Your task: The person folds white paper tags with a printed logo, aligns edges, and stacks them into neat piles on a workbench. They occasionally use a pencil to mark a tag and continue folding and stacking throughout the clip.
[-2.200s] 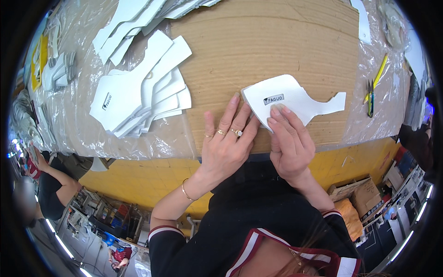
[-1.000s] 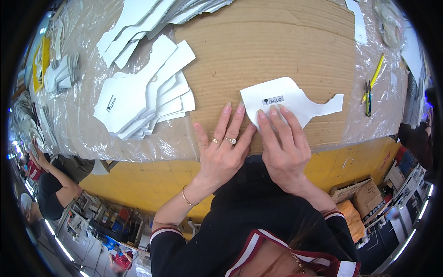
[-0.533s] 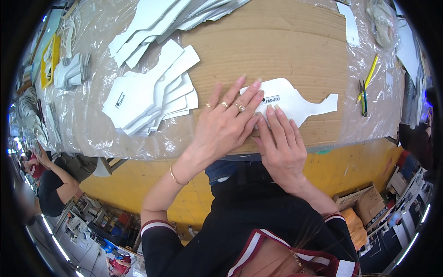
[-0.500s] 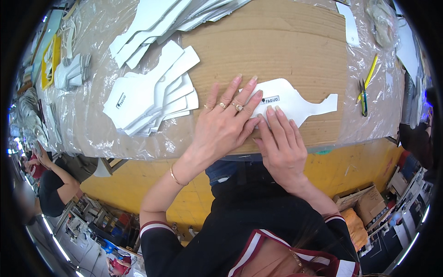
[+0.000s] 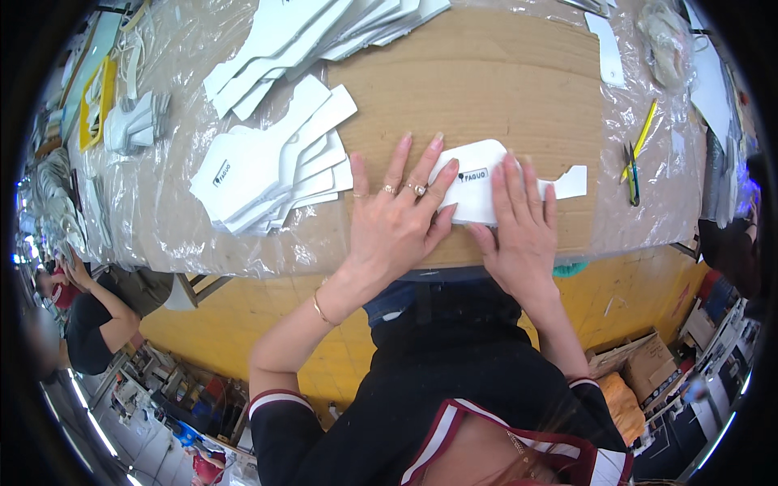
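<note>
A white cut shoe-upper piece point(image 5: 472, 193) with a small printed label lies flat on the brown cardboard point(image 5: 478, 81). My left hand point(image 5: 395, 206) is spread, its index finger and thumb touching the piece's left edge while the other fingers rest on the cardboard. Across the middle of the piece lies my right hand point(image 5: 523, 223), palm down with fingers stretched out, just right of the label. The narrow tail of the piece sticks out past its fingers. Left of my left hand, a fanned stack of similar white pieces point(image 5: 251, 174) rests on clear plastic.
A larger pile of white pieces point(image 5: 316, 36) lies at the back. On the right are small scissors point(image 5: 632, 174), a yellow pen-like tool point(image 5: 646, 130) and a white strip point(image 5: 609, 53). Far left stands a yellow tray point(image 5: 87, 113) near more cut pieces point(image 5: 134, 125). Another person's arm point(image 5: 109, 296) shows at left.
My right hand has slid right over the piece, from beside the label toward the tail, with its fingers now flatter. My left hand stays nearly in place.
</note>
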The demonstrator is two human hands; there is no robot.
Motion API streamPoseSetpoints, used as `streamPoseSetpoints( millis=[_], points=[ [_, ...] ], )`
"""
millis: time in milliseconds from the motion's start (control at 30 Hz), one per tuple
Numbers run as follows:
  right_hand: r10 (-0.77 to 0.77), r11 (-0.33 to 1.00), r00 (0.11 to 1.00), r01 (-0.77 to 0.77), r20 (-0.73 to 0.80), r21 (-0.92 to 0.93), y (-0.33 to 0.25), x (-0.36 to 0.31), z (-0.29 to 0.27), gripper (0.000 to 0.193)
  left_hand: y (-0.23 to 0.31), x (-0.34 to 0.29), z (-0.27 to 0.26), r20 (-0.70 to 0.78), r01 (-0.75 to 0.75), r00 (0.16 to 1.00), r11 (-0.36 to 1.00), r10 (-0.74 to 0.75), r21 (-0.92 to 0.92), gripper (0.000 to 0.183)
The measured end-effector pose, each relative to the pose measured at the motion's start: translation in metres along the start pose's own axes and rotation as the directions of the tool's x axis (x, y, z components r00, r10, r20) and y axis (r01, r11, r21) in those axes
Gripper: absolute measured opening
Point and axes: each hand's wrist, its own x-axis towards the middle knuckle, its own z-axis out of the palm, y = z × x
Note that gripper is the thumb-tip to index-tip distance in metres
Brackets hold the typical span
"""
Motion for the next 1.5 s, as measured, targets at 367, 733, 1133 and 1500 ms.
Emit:
streamPoseSetpoints(
  millis=[367, 733, 1133, 1500],
  points=[
    [-0.029, 0.998, 0.994, 0.024, -0.107, -0.052, 0.016, -0.002, -0.009, 0.072, -0.001, -0.002, 0.001, 0.038, -0.014, 0.999, 0.999, 0.016, -0.045, 0.055],
    [0.127, 0.989, 0.939, -0.142, -0.319, -0.026, 0.052, -0.005, -0.019, 0.052, -0.002, 0.008, -0.008, -0.093, 0.038, 0.994, 0.976, -0.060, -0.216, 0.048],
    [0.488, 0.866, 0.679, -0.456, -0.548, 0.205, 0.159, 0.002, -0.028, 0.037, 0.021, 0.042, -0.021, 0.051, 0.257, 0.966, 0.914, -0.255, -0.314, 0.019],
    [0.538, 0.792, 0.688, -0.215, -0.487, 0.571, 0.139, -0.011, -0.033, 0.019, -0.001, 0.061, -0.070, 0.454, 0.487, 0.871, 0.466, -0.189, -0.739, 0.029]
  ],
)
